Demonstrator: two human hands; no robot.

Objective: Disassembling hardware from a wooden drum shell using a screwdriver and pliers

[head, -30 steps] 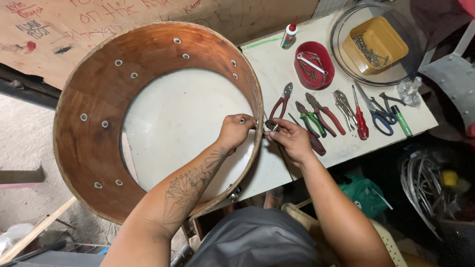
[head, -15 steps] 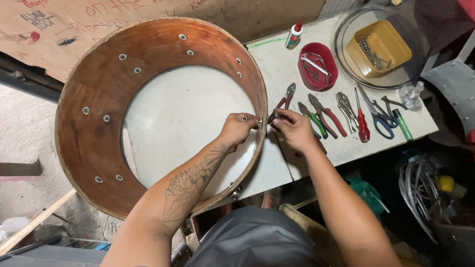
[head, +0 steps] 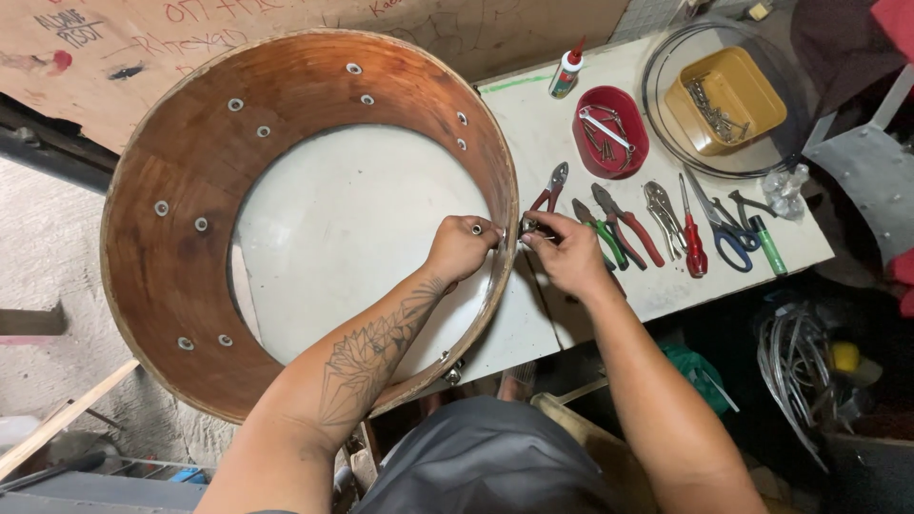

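Cluttered workshop, seen from above: a pale worktable point(head: 657, 114) runs toward the right, bare concrete floor on the left, scribbled cardboard along the far edge. Large round wooden drum shell point(head: 181, 286) lies with its near-right part on the table's left end and the rest overhanging the floor, open side up, metal fittings dotted around its inner wall. Left hand point(head: 460, 249) reaches inside the shell at its right wall, fingers curled narrow, pinching a small metal fitting point(head: 477, 228) against the wood. Right hand point(head: 564, 255) sits just outside the same spot on the wall, fingers closed on a small metal part point(head: 528, 226) pressed to the outer face; what the part is cannot be told. The two hands face each other with only the shell wall between. Right of the hands, a row of tools: red-handled pliers point(head: 550, 186), green-handled pliers point(head: 597, 231), locking pliers point(head: 660, 206), red screwdriver point(head: 693, 246), blue-handled scissors point(head: 724, 228). Farther off, a red bowl point(head: 624, 143) with metal bits, a glue bottle point(head: 567, 70), and a yellow tray point(head: 752, 90) of hardware inside a wire hoop.
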